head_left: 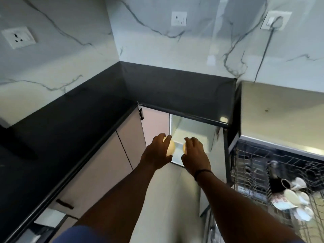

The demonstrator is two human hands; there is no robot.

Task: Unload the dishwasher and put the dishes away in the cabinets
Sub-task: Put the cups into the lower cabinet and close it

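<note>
My left hand (157, 151) grips a small cream bowl (171, 148), fingers curled over its back. In my right hand (194, 152) I hold a second cream bowl (184, 147), mostly hidden by the fingers. Both hands are stretched out in front of the open lower cabinet (191, 135) under the black counter, at the level of its pale shelf. The dishwasher rack (263, 165) stands pulled out at the right with a black mug (280, 184) and several white cups and dishes (296, 199) in it.
A black countertop (87, 123) runs along the left and back in an L. Closed beige cabinet doors (105, 165) with dark handles sit below it at the left. The open cabinet door (191, 188) hangs below my right arm. Wall sockets (178, 18) dot the marble wall.
</note>
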